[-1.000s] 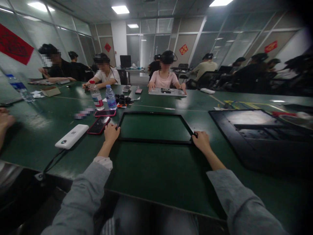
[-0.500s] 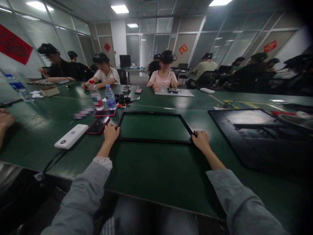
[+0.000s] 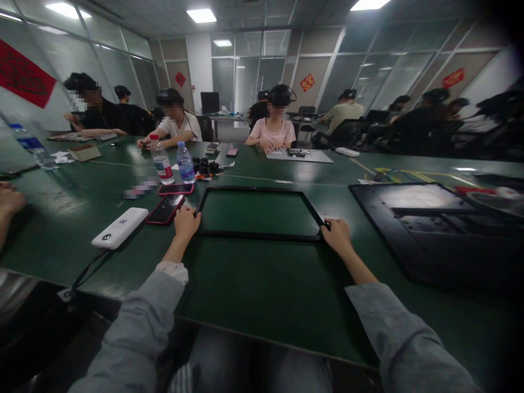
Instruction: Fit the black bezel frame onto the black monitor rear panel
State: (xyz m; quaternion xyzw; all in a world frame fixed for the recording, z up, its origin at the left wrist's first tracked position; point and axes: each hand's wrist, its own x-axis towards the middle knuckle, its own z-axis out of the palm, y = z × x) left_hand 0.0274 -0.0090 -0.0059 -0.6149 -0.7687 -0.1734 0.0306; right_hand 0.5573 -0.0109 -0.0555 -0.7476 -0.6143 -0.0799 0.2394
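A thin black rectangular frame [image 3: 262, 236] lies flat on the green table [image 3: 262, 289] in front of me, with the table top showing through its opening. My left hand [image 3: 186, 222] is closed on the frame's near left corner. My right hand [image 3: 338, 236] is closed on its near right corner. Both forearms in grey sleeves reach forward from the table's near edge.
Left of my left hand lie a red-cased phone [image 3: 165, 209], another phone [image 3: 176, 189] and a white power bank [image 3: 120, 227] with a cable. Two water bottles [image 3: 162, 161] stand behind them. A black panel [image 3: 426, 218] lies at the right. Several people sit across the table.
My hands and the frame have stayed put. Across the table, the person in pink has slid a flat grey sheet to the right.
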